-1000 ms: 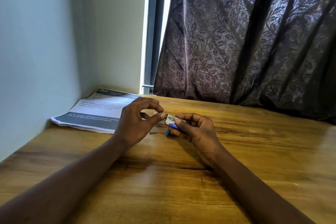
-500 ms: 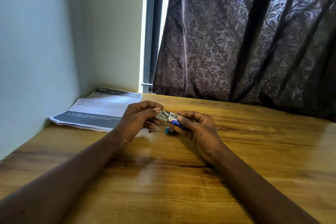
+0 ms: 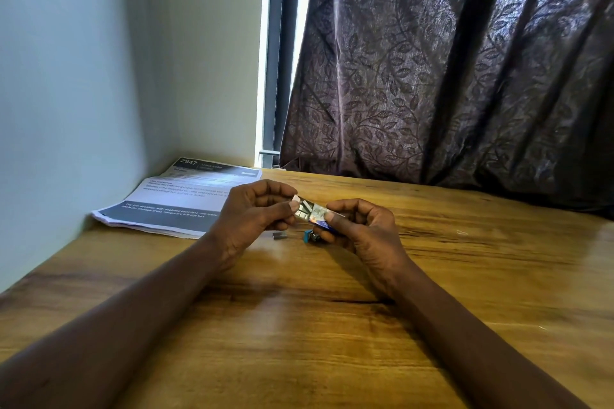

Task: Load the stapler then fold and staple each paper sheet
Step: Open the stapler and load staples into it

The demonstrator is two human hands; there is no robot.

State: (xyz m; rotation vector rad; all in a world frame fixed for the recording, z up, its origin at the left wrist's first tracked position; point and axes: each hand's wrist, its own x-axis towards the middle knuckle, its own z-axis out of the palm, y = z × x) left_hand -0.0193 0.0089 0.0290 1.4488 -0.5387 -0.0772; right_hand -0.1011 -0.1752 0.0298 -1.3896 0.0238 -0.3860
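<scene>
Both hands hold a small staple box [image 3: 310,211] a little above the wooden table [image 3: 332,325]. My left hand [image 3: 249,216] pinches the inner tray, which sticks out to the left with silver staples showing. My right hand [image 3: 362,229] grips the blue and white sleeve. Below the box, a small blue stapler [image 3: 310,237] lies on the table, partly hidden by my right fingers. A short strip of staples [image 3: 279,236] lies just left of it. A stack of printed paper sheets [image 3: 179,199] rests at the far left, against the wall.
A pale wall runs along the table's left side. A dark leaf-patterned curtain [image 3: 448,76] hangs behind the far edge, with a narrow strip of window frame [image 3: 279,60] beside it.
My left hand has drawn the tray further out of the sleeve to the left, so more staples show. Both hands have risen slightly.
</scene>
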